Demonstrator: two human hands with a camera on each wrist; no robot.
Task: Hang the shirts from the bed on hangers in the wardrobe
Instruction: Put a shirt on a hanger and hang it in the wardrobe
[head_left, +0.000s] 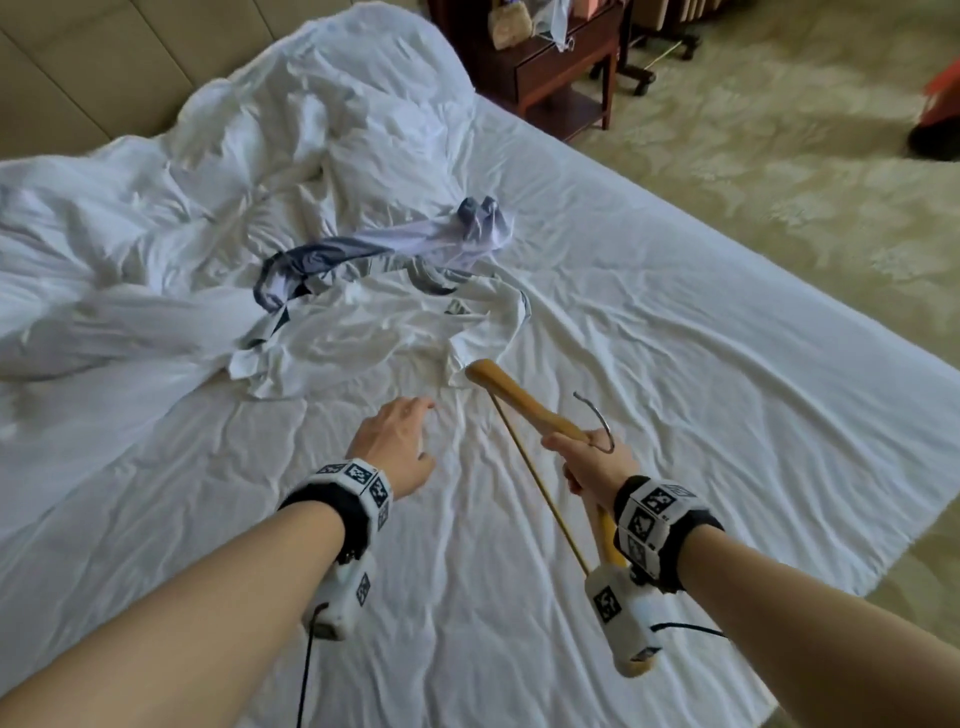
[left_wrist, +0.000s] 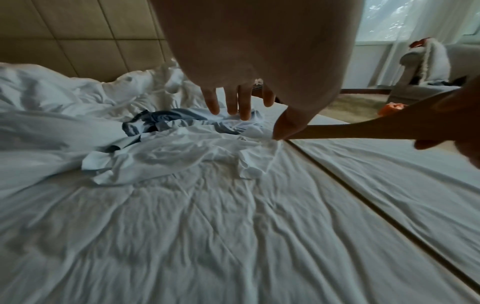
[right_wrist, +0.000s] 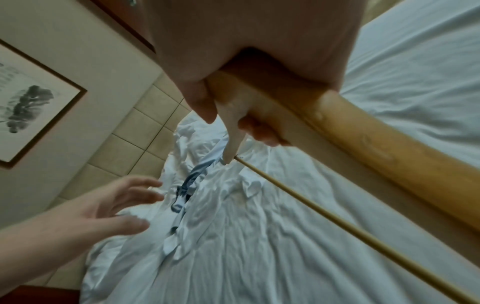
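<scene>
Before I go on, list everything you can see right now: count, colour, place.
shirts: two, one white and one white with dark blue, crumpled mid-bed
hanger: one, wooden with metal hook, over the bed in right hand
bed: one, white sheet, fills the view
duvet: one, white, bunched at the headboard
nightstand: one, dark wood, beyond the bed
picture: one, dark-framed, on the wall
left hand: open, above the sheet near the shirts
right hand: grips the hanger
</scene>
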